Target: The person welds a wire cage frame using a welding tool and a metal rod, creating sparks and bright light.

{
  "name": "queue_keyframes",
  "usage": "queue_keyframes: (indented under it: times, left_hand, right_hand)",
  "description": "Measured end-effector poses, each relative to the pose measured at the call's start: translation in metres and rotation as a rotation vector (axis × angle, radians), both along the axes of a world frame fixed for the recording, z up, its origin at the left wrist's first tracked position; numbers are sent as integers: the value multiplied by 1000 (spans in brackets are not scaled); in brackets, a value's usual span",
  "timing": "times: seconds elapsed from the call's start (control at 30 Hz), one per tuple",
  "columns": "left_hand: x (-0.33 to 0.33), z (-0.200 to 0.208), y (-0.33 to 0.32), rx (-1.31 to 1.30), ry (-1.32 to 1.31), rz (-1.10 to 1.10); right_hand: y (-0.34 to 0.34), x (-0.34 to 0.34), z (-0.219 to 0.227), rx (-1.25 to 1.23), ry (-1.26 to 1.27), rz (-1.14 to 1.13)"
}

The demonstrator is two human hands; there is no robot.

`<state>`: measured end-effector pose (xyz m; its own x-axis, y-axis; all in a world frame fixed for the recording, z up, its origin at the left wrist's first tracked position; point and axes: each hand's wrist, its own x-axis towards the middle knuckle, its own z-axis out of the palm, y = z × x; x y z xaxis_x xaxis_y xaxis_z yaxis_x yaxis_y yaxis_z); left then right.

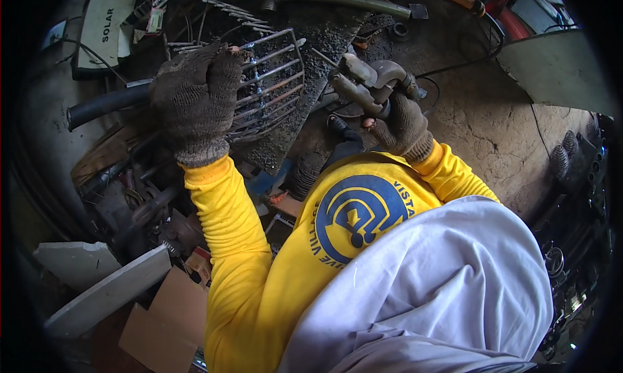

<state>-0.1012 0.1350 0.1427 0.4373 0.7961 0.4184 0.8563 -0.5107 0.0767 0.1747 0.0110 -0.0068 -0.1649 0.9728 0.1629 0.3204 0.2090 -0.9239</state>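
My left hand (198, 100), in a dark knitted glove, is closed on the left side of a metal grate (271, 81) made of thin parallel bars in a frame. Shiny spots run down the middle of the bars. My right hand (403, 126), gloved too with a bare thumb tip showing, grips a worn welding electrode holder (363, 81). From its jaws a thin rod points up and left toward the grate, with a gap between them. A dark tube (107, 107) sticks out left of my left hand; where its other end goes is hidden.
Under the grate lies a rough, dark metal table (298, 130). A long bar (344, 1) crosses its far side. A black cable (448, 71) runs right of the holder. At left are a white case (104, 29) and scrap metal; nearer, a cardboard box (162, 321) and pale boards (110, 292).
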Motion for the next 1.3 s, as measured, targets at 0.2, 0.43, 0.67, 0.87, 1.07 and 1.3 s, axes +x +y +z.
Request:
queue_keyframes:
  times: [0.2, 0.43, 0.67, 0.87, 1.07, 1.3]
  left_hand:
    - [1, -2, -1, 62, 31, -1]
    - [1, 0, -3, 100, 28, -22]
    - [1, 2, -6, 55, 51, 7]
    - [2, 3, -7, 27, 53, 27]
    - [1, 0, -7, 80, 28, -11]
    - [2, 1, -8, 67, 17, -9]
  right_hand:
    - [11, -11, -12, 75, 6, -8]
    - [13, -10, -7, 2, 2, 8]
    - [12, -10, -11, -90, 34, 9]
    - [13, -10, -8, -95, 44, 20]
    - [11, -9, -6, -134, 43, 38]
    - [11, -10, -10, -128, 61, 30]
